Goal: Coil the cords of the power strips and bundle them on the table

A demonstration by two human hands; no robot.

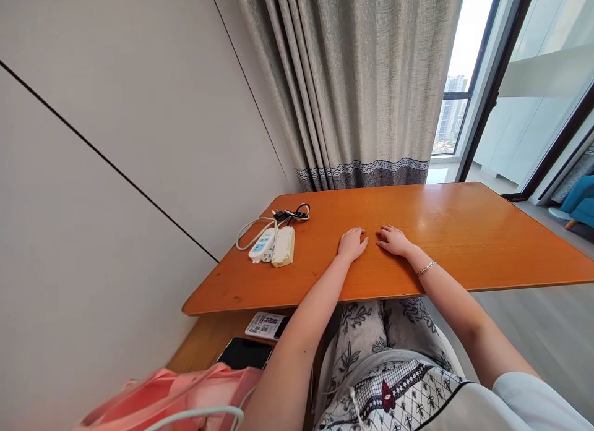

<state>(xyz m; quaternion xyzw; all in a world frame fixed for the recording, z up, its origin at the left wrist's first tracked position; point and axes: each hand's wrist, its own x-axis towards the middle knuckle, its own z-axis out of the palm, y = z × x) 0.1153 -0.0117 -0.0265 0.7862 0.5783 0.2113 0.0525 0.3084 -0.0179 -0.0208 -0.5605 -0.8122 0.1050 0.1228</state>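
Observation:
Both of my hands rest palm down on an orange wooden table [464,233], close together near its front edge. My left hand [351,243] lies flat with its fingers stretched out and holds nothing. My right hand [393,240] also lies flat beside it, fingers spread slightly, empty, with a thin bracelet [426,268] on its wrist. The two hands are a small gap apart and touch only the tabletop.
Two power strips [273,245] with white and black cables lie at the table's left side. A lower shelf holds a phone [244,353], a card with a QR code [265,325] and pink cloth [176,397]. A grey curtain [357,85] hangs behind; a wall stands left.

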